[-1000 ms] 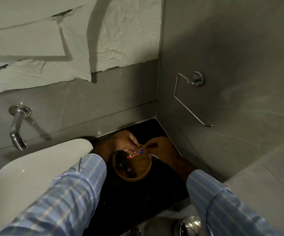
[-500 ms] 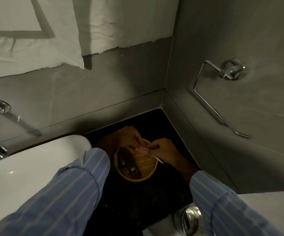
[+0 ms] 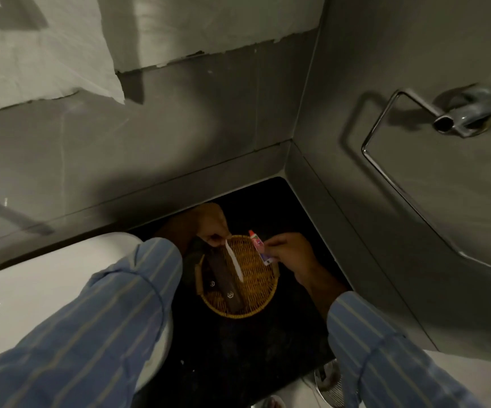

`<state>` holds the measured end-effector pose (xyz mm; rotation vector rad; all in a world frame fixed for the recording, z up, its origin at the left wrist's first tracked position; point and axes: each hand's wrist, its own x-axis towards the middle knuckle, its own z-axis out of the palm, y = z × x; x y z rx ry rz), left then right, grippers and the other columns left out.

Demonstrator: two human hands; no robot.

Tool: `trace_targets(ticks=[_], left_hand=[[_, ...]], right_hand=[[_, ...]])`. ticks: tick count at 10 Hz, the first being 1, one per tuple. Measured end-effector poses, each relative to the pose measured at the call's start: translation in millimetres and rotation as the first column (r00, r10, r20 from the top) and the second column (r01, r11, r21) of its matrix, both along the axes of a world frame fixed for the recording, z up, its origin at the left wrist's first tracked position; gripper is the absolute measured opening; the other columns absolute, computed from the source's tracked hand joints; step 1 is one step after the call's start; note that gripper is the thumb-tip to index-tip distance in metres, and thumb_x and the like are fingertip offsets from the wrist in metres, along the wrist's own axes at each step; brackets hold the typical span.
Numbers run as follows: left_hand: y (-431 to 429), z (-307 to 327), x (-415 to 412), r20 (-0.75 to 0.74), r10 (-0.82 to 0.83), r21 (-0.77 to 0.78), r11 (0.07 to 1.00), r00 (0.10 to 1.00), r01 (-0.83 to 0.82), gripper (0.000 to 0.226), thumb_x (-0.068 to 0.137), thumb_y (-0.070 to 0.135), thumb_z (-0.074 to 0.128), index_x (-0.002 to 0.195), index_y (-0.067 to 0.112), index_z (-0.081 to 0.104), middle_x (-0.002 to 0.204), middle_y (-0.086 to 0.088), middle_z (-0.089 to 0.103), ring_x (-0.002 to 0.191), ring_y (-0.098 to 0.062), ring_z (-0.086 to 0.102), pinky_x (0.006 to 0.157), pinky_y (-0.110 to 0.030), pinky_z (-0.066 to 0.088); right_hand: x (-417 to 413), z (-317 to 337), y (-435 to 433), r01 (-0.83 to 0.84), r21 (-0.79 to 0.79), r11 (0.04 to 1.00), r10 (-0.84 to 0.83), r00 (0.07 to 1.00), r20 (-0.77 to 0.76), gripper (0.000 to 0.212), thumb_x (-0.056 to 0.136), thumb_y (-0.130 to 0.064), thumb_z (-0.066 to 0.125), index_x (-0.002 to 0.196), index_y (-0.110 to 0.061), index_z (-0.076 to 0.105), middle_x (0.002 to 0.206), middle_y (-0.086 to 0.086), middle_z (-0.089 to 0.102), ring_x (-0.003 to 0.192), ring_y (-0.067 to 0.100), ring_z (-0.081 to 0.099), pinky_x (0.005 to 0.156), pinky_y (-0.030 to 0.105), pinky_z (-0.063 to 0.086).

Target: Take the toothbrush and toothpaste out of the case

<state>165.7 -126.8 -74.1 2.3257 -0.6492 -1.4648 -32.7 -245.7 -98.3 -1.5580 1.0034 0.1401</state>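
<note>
A round wicker basket (image 3: 256, 290) sits on the black counter in the corner. Dark brown flat cases (image 3: 223, 278) lie in its left half. My left hand (image 3: 209, 225) pinches one end of a thin white toothbrush (image 3: 234, 262), which slants down over the basket. My right hand (image 3: 290, 250) holds a small pink-and-white toothpaste tube (image 3: 258, 245) with a red cap, upright above the basket's right rim. Both things are clear of the cases.
A white basin (image 3: 47, 290) lies left of the basket under my left sleeve. Grey walls close the corner behind and to the right. A chrome towel ring (image 3: 385, 160) hangs on the right wall. A metal bin lid (image 3: 329, 384) shows at the bottom.
My hands have drawn apart: the left now holds the toothbrush, the right lifted the toothpaste tube to the right. The camera has tilted down and moved closer.
</note>
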Motion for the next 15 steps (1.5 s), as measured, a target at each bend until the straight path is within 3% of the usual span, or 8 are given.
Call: trace_targets(ticks=[3, 4, 7, 9, 10, 13, 14, 15], left_hand=[[-23.9, -47.9, -7.4, 0.234, 0.003, -0.017, 1.0, 0.972, 0.001, 0.025, 0.087, 0.012, 0.064, 0.1, -0.008, 0.071, 0.102, -0.026, 0.072, 0.097, -0.038, 0.07, 0.088, -0.041, 0.058], [-26.6, -60.0, -5.7, 0.282, -0.018, -0.002, 1.0, 0.959, 0.02, 0.028, 0.087, 0.018, 0.064, 0.103, -0.004, 0.071, 0.11, -0.024, 0.071, 0.104, -0.035, 0.067, 0.083, -0.034, 0.052], [-23.2, -78.7, 1.3, 0.266, -0.038, 0.0, 0.999, 0.963, 0.04, 0.025, 0.084, 0.023, 0.072, 0.102, 0.005, 0.073, 0.11, -0.015, 0.072, 0.103, -0.029, 0.068, 0.081, -0.03, 0.052], [-14.2, -86.6, 6.3, 0.259, 0.074, -0.213, 0.977, 0.963, -0.017, 0.024, 0.075, 0.015, 0.079, 0.095, 0.018, 0.067, 0.095, 0.0, 0.068, 0.094, -0.023, 0.067, 0.069, -0.023, 0.05], [-11.8, -88.9, 9.5, 0.263, -0.006, -0.203, 0.977, 0.965, 0.061, 0.032, 0.076, 0.017, 0.079, 0.106, 0.019, 0.066, 0.106, -0.006, 0.069, 0.099, -0.025, 0.066, 0.082, -0.031, 0.054], [-1.5, -78.6, -1.2, 0.335, 0.018, -0.223, 0.973, 0.942, 0.06, 0.057, 0.08, 0.021, 0.076, 0.133, 0.016, 0.055, 0.13, -0.012, 0.062, 0.118, -0.029, 0.06, 0.101, -0.039, 0.049], [3.3, -59.1, -12.9, 0.431, 0.043, -0.28, 0.956, 0.901, 0.088, 0.063, 0.082, 0.028, 0.073, 0.139, 0.015, 0.049, 0.14, -0.012, 0.054, 0.129, -0.03, 0.051, 0.108, -0.039, 0.042], [11.2, -43.9, -23.6, 0.439, 0.07, -0.318, 0.945, 0.896, 0.082, 0.068, 0.084, 0.036, 0.07, 0.143, 0.016, 0.044, 0.146, -0.012, 0.048, 0.134, -0.03, 0.045, 0.111, -0.04, 0.039]], right_hand=[[44.0, -26.2, 18.3, -0.158, -0.147, 0.976, 0.12, 0.964, -0.238, 0.026, 0.08, -0.011, 0.075, 0.103, 0.0, 0.073, 0.104, 0.017, 0.074, 0.096, 0.028, 0.072, 0.084, 0.036, 0.059], [61.2, -29.5, 26.8, -0.385, -0.289, 0.876, 0.231, 0.863, -0.448, 0.042, 0.078, -0.025, 0.079, 0.114, -0.005, 0.067, 0.115, 0.013, 0.068, 0.106, 0.025, 0.067, 0.086, 0.029, 0.056], [73.4, -44.4, 28.9, -0.414, -0.231, 0.881, 0.251, 0.82, -0.514, 0.047, 0.085, -0.018, 0.073, 0.127, -0.002, 0.057, 0.131, 0.018, 0.059, 0.119, 0.03, 0.059, 0.1, 0.035, 0.05], [80.0, -49.6, 32.0, -0.391, -0.197, 0.899, 0.225, 0.798, -0.559, 0.032, 0.096, -0.019, 0.058, 0.124, -0.004, 0.057, 0.13, 0.016, 0.058, 0.116, 0.026, 0.059, 0.08, 0.029, 0.044], [82.0, -52.8, 32.7, -0.435, -0.224, 0.872, 0.231, 0.77, -0.595, 0.031, 0.097, -0.018, 0.056, 0.124, -0.003, 0.057, 0.13, 0.016, 0.058, 0.116, 0.026, 0.06, 0.084, 0.03, 0.048], [66.9, -39.6, 33.8, -0.369, -0.289, 0.883, 0.181, 0.838, -0.515, 0.023, 0.094, -0.02, 0.06, 0.111, -0.005, 0.063, 0.116, 0.015, 0.065, 0.1, 0.025, 0.066, 0.089, 0.033, 0.056], [53.4, -8.4, 21.6, -0.333, -0.392, 0.857, 0.185, 0.91, -0.37, 0.021, 0.092, -0.029, 0.062, 0.1, -0.01, 0.066, 0.105, 0.01, 0.069, 0.085, 0.02, 0.066, 0.08, 0.034, 0.058], [41.9, 23.2, 11.6, -0.242, -0.45, 0.86, 0.158, 0.964, -0.215, 0.028, 0.09, -0.035, 0.064, 0.109, -0.015, 0.067, 0.108, 0.006, 0.07, 0.092, 0.021, 0.068, 0.084, 0.038, 0.058]])
